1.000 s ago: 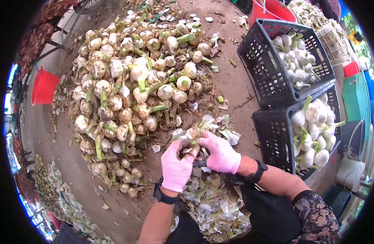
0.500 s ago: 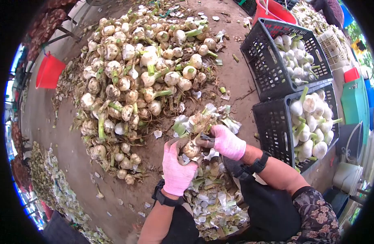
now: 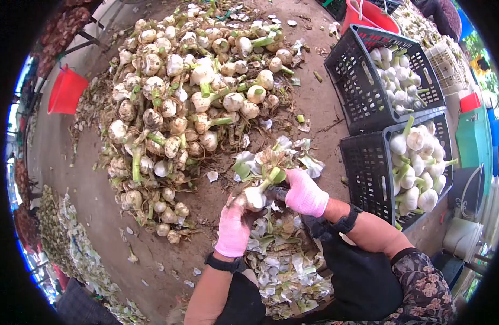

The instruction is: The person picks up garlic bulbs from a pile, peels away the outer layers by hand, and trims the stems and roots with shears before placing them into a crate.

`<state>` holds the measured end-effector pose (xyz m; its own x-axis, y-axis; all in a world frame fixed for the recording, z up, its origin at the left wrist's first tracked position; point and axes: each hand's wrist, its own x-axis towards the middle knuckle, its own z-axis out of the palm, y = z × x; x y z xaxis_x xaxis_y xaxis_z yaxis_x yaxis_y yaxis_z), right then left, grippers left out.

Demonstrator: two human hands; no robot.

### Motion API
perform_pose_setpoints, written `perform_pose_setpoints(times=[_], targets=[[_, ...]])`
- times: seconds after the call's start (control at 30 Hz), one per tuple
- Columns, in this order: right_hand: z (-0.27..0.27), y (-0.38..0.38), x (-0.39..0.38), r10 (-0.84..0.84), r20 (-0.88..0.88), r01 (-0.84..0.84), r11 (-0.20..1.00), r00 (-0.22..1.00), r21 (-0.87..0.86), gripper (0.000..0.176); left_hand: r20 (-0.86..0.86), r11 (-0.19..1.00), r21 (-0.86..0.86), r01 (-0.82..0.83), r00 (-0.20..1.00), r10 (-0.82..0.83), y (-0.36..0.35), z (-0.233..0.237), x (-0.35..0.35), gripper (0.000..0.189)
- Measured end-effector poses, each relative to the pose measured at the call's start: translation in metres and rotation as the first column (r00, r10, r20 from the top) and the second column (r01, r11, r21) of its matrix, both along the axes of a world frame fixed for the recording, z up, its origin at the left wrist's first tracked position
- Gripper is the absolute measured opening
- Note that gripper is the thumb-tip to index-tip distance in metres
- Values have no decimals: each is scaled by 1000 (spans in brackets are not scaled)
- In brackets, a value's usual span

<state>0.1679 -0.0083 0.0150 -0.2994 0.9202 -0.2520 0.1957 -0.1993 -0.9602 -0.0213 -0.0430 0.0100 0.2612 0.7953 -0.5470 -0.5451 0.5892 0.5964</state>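
Note:
A garlic bulb [image 3: 255,199] with a thick green stem, its skin white and partly peeled, is gripped by my left hand [image 3: 232,230]. The stem points up and to the right. My right hand [image 3: 306,195] is close beside the stem, its dark-stained fingertips pressed together; what lies between them is hidden. Both hands wear pink gloves with darkened fingers. Just beyond them, loose garlic skins and leaves [image 3: 309,165] lie on the ground. Beneath my hands is a heap of peeled skins [image 3: 284,271] between my legs.
A large pile of unpeeled garlic [image 3: 176,108] spreads ahead and left. To the right stand two black crates, a far one [image 3: 355,81] and a near one [image 3: 366,173], holding cleaned bulbs. Red buckets stand left [image 3: 66,93] and at the back [image 3: 368,19]. A person [image 3: 439,16] is partly visible far right.
The bulb has turned in my left hand, so its green stem and whiter side now show. My right fingertips have shifted slightly down and right, beside the stem.

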Motion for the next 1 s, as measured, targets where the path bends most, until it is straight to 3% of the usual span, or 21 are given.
perform_pose_setpoints(times=[0.03, 0.07, 0.1, 0.17, 0.23, 0.33, 0.43, 0.57, 0.6, 0.73, 0.8, 0.83, 0.9, 1.0], targets=[[3, 0, 1, -22, -33, 18, 993, 999, -114, 22, -140, 994, 68, 80, 988, -70, -1, -3, 0, 37], [-1, 0, 2, -23, -31, 19, 993, 999, -116, 22, -304, 993, 95, 73, 952, -41, -5, -4, 4, 43], [-6, -1, 3, 4, 47, 0, 998, 999, -68, 23, -302, 993, 92, 73, 952, -42, -2, 1, 5, 43], [-9, -1, 4, 25, 125, -23, 1000, 992, -21, 24, -466, 958, 178, 225, 877, -119, 8, 16, 9, 50], [-8, 1, 6, -18, 268, -52, 967, 963, 250, 21, -396, 963, 188, 191, 912, -104, 8, 14, 8, 52], [-24, 2, 11, -20, 293, -73, 950, 956, 305, 32, -357, 959, 187, 213, 924, -136, 7, 0, 6, 55], [-31, 5, 9, -20, 331, -81, 954, 943, 288, 38, -270, 973, 124, 195, 950, -156, 6, -6, 4, 58], [-51, 17, 15, -129, 484, 11, 971, 865, 240, 40, -370, 952, 98, 290, 898, -236, 5, 13, 14, 57], [-56, 16, 17, -126, 488, 5, 971, 864, 240, 42, -183, 984, 36, 173, 969, -164, 5, 5, 14, 59], [-62, 20, 21, -135, 582, -28, 965, 802, 262, 39, -129, 985, 39, 170, 978, -164, 1, 2, 15, 62], [-54, 29, 23, -37, 579, 78, 996, 815, -46, 34, -138, 960, 115, 255, 961, -239, -2, 5, 17, 64], [-66, 30, 32, -97, 687, 72, 995, 720, 66, 28, -140, 959, 110, 260, 960, -244, -1, 7, 15, 64], [-47, 29, 42, 63, 672, -38, 998, 738, -51, 35, -214, 926, 199, 321, 936, -279, 4, 12, 11, 66], [-20, 21, 43, 188, 549, -246, 969, 814, 33, 63, -232, 946, 185, 267, 947, -222, 12, 8, 13, 65]])
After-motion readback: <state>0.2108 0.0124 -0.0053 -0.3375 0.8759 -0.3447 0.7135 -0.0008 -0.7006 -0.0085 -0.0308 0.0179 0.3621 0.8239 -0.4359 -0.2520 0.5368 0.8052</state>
